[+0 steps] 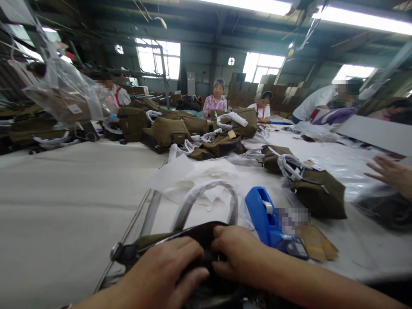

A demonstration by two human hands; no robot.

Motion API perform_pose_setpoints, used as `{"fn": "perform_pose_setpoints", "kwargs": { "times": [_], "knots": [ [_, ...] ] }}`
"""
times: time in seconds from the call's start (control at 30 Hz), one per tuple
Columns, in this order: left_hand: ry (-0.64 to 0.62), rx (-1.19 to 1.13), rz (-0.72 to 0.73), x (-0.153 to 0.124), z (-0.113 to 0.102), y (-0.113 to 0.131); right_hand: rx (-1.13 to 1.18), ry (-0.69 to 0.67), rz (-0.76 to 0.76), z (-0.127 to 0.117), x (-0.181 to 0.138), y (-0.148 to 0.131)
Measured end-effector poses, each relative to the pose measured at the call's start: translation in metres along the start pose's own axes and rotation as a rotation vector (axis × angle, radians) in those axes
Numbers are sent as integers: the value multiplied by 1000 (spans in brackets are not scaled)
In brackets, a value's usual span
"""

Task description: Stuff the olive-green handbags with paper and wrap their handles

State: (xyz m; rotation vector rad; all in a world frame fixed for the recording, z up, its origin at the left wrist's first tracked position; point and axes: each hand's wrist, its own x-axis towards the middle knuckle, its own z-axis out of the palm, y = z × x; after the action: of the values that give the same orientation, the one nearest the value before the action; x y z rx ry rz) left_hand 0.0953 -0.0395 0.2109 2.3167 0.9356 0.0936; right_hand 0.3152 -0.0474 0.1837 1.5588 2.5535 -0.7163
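An olive handbag (201, 234) with dark trim and a metal zip lies directly before me, its mouth unzipped. White wrapping covers its far handle (206, 186), which arches up behind the opening. My left hand (167, 268) is at the left of the mouth, fingers bent over the zip edge. Curled at the opening's far right edge, my right hand (236, 253) grips the bag's dark material. The fingertips of both hands are partly hidden in the dark interior, and whether anything lies inside cannot be made out.
A blue tape dispenser (262, 214) stands right of the bag, near brown cards (317, 242). White paper sheets (196, 176) lie beyond. Several olive bags (170, 133) crowd the table (64, 193). At right, a co-worker's hand (391, 171) hovers near a plastic-covered bag. Other people sit farther back.
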Motion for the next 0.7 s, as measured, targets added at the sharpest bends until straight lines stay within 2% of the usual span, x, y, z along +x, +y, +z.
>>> {"fn": "perform_pose_setpoints", "kwargs": {
  "times": [0.07,0.13,0.23,0.37,0.47,0.53,0.6,0.7],
  "knots": [
    [52,-14,-95,1,1,-10,93,146,-8,3,-10,5],
    [3,-56,-115,2,2,-16,140,237,-12,5,-18,4],
    [-74,-94,-91,6,3,-18,172,280,-64,8,-23,-3],
    [-21,-74,-77,10,-4,-18,344,386,-88,9,-30,-4],
    [82,-268,-67,4,-17,-24,592,393,-8,10,-40,0],
    [182,-470,-116,-4,-24,-31,701,367,28,13,-46,4],
    [303,-657,-222,-13,-30,-40,688,347,18,16,-48,7],
    [533,-855,-369,-22,-39,-51,516,321,-139,25,-46,13]
  ]
}}
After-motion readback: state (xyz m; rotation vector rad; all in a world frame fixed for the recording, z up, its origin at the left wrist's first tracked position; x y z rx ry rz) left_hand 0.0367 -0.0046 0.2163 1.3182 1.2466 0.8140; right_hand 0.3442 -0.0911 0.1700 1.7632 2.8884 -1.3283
